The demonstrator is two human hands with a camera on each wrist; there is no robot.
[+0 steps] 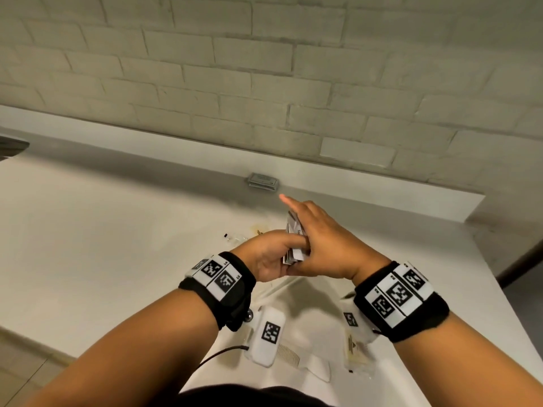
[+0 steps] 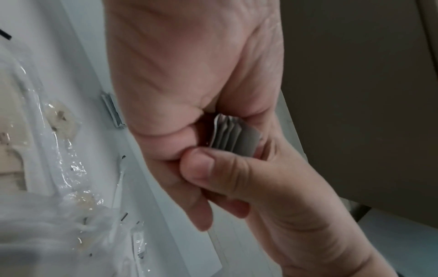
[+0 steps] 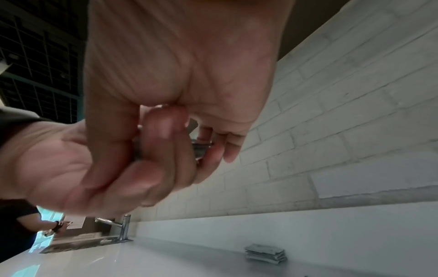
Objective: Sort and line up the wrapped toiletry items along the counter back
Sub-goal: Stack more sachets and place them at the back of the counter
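A small bundle of flat grey-white sachets (image 1: 294, 240) is held upright above the white counter (image 1: 117, 230), between both hands. My left hand (image 1: 273, 255) grips its lower end from the left, fingers curled round it. My right hand (image 1: 318, 239) covers it from the right and grips it too, with the index finger stretched toward the wall. In the left wrist view the sachets (image 2: 234, 135) fan out between palm and thumb. A stack of grey packets (image 1: 263, 182) lies flat against the counter's back edge, also seen as the stack (image 3: 265, 254) in the right wrist view.
Clear-wrapped small items (image 1: 235, 237) lie left of the hands. A comb (image 1: 289, 353) and a wrapped packet (image 1: 357, 352) lie near the front edge. A tap (image 3: 122, 227) and sink (image 3: 78, 244) are far to the left. The tiled wall (image 1: 264, 83) bounds the back.
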